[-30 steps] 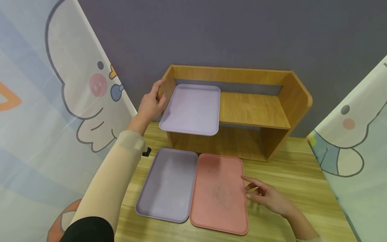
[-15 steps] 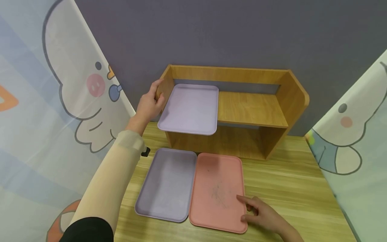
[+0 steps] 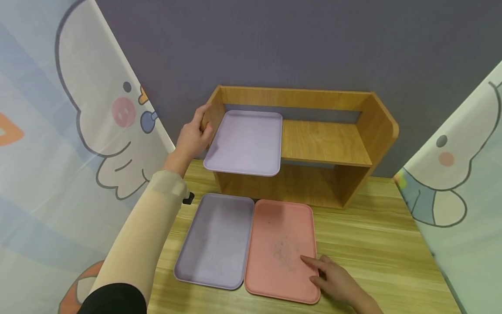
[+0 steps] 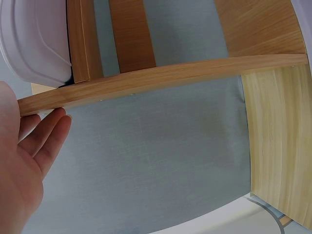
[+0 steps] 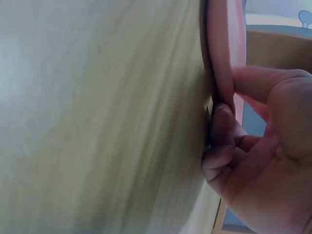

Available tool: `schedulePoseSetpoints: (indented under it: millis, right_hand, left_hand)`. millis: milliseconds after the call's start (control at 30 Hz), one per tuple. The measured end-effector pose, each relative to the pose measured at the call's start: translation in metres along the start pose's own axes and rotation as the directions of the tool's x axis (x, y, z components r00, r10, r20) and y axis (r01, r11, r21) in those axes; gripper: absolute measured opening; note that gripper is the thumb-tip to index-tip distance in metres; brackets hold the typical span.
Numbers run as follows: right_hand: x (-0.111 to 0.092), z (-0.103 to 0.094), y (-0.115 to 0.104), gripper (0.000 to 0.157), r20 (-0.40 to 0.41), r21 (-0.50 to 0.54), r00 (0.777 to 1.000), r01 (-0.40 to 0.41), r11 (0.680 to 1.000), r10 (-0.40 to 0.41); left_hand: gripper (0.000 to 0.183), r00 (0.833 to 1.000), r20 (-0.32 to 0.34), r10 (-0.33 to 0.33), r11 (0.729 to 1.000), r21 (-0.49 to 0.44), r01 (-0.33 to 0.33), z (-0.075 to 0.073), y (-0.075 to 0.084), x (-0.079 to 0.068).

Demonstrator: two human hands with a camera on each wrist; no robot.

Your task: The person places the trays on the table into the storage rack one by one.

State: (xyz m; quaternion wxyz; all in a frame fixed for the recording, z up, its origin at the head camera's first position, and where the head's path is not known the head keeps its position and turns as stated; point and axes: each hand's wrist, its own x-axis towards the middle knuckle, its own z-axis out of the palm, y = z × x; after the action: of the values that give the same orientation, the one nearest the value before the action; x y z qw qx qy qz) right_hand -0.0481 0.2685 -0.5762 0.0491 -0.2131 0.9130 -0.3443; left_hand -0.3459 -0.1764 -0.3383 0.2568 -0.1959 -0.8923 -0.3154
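My left hand (image 3: 193,136) grips the front edge of the left side panel of a two-tier wooden desktop shelf (image 3: 327,139). The left wrist view has its fingertips against the panel (image 4: 146,84). Beside that hand a lilac tray (image 3: 247,141) lies on the upper tier, its front end sticking out past the board. On the table, my right hand (image 3: 336,279) pinches the right rim of a pink tray (image 3: 280,248). Up close in the right wrist view, one digit presses the pink rim (image 5: 224,53) while other fingers curl in low at its underside.
A second, greyer purple tray (image 3: 216,242) lies flat against the pink tray's left side. The wood-grain table (image 3: 364,235) extends to the right. Behind the shelf rises a grey partition (image 3: 282,43), with cartoon-printed curtains (image 3: 98,100) at both sides.
My right hand has come down and left from beside the pink tray onto its right rim near the front. The left hand keeps its grip on the shelf; the view has shifted slightly.
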Motion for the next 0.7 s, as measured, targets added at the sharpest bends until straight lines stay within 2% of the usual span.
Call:
schedulePoseSetpoints:
  millis: [100,167,267,333,400,500,600,700]
  right_hand:
    - [0.0006,-0.0012,0.0002,0.048,0.029,0.129,0.999,-0.042,0.991,0.038]
    - [0.0006,-0.0027,0.0009,0.049,0.061,0.244,0.996,-0.080,0.966,0.066]
    - [0.0005,-0.0044,0.0021,0.052,0.134,0.419,0.986,-0.145,0.896,0.097]
    - [0.0005,-0.0050,0.0024,0.053,0.178,0.489,0.977,-0.188,0.852,0.114]
    - [0.0006,-0.0053,0.0022,0.052,0.197,0.512,0.971,-0.219,0.830,0.134]
    - [0.0000,-0.0055,0.0004,0.051,0.168,0.489,0.967,-0.251,0.835,0.193]
    - [-0.0011,-0.0054,-0.0021,0.054,0.098,0.444,0.963,-0.267,0.855,0.250]
    - [-0.0032,-0.0058,-0.0038,0.054,0.059,0.449,0.957,-0.279,0.849,0.283]
  left_hand:
    - [0.059,1.000,-0.003,0.007,1.000,-0.002,-0.007,0.0008,-0.0002,-0.0001]
    - [0.059,1.000,-0.006,0.012,1.000,-0.001,-0.012,0.0011,-0.0005,-0.0001]
    - [0.058,1.000,-0.007,0.010,1.000,0.003,-0.010,0.0013,-0.0007,0.0000]
    - [0.058,1.000,-0.004,0.005,1.000,0.004,-0.005,0.0010,-0.0004,-0.0001]
    - [0.058,1.000,-0.001,-0.001,1.000,0.007,0.001,0.0008,-0.0001,-0.0001]
    - [0.058,1.000,0.000,-0.004,1.000,0.013,0.004,0.0006,0.0001,0.0000]
    - [0.059,1.000,0.001,-0.006,1.000,0.013,0.006,0.0005,0.0001,0.0001]
    - [0.059,1.000,0.000,-0.005,1.000,0.011,0.005,0.0007,-0.0002,0.0001]
